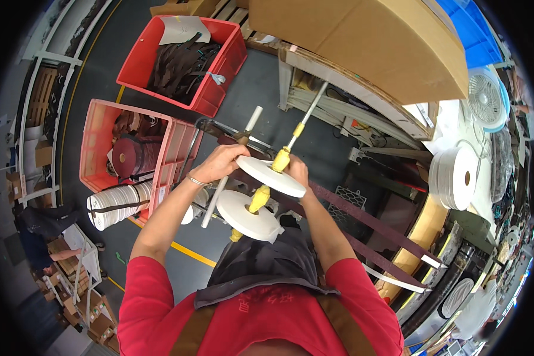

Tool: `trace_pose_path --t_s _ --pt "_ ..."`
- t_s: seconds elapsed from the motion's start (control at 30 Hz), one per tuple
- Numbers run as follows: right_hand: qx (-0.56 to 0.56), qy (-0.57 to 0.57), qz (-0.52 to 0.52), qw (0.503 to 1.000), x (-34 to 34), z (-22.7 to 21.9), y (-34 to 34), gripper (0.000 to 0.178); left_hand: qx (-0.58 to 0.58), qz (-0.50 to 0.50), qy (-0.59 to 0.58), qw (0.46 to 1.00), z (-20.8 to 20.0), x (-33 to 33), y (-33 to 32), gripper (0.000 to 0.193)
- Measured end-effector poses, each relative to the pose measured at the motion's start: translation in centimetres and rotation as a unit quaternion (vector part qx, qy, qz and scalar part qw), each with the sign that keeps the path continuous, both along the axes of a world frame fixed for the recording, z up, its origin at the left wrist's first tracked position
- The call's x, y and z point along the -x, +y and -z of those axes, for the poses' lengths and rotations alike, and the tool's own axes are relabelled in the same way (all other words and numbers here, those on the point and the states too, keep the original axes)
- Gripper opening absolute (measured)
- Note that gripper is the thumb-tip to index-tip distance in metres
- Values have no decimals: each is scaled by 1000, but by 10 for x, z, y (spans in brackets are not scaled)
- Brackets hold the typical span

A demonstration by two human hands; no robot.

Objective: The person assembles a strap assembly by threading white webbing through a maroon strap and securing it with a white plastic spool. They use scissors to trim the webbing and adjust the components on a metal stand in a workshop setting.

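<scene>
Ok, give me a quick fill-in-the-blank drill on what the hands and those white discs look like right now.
1. Both hands grip the upper white disc, which sits on a rod with a ____ fitting.
2. The left hand wears a thin ____ at the wrist.
3. A second white disc sits ____ the first on the same rod.
4. The two floor crates are ____.

Missing words: yellow; bracelet; below; red

White discs (271, 175) on a rod with yellow fittings (280, 159); red crates (222, 65), dark brown straps (374, 222), red shirt (261, 323), grey floor (101, 77) with yellow line (187, 252).
</scene>
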State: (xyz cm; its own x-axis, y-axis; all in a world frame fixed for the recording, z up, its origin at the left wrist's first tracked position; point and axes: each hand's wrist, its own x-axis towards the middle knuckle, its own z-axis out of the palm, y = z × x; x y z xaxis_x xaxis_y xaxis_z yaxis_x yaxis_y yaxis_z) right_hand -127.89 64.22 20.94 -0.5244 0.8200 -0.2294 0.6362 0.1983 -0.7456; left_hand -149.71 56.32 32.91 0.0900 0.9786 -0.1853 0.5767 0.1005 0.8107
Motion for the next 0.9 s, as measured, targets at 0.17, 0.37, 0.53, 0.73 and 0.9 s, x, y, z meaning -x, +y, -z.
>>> trace_pose_path --t_s 0.17,0.37,0.53,0.73,0.9 --pt "134 -41 50 989 -62 -23 23 12 118 -105 -181 971 26 -2 -5 20" --pt "287 5 108 952 -119 -34 15 10 194 -155 -256 934 32 -16 -3 21" --pt "62 -171 50 982 -160 -58 21 12 227 -195 -285 911 24 -19 -9 18" --pt "-8 -264 56 963 -202 -132 45 16 207 -193 -271 920 31 -19 -11 16" --pt "-71 -294 83 950 -247 -183 50 12 189 -206 -254 926 31 -16 -8 15"
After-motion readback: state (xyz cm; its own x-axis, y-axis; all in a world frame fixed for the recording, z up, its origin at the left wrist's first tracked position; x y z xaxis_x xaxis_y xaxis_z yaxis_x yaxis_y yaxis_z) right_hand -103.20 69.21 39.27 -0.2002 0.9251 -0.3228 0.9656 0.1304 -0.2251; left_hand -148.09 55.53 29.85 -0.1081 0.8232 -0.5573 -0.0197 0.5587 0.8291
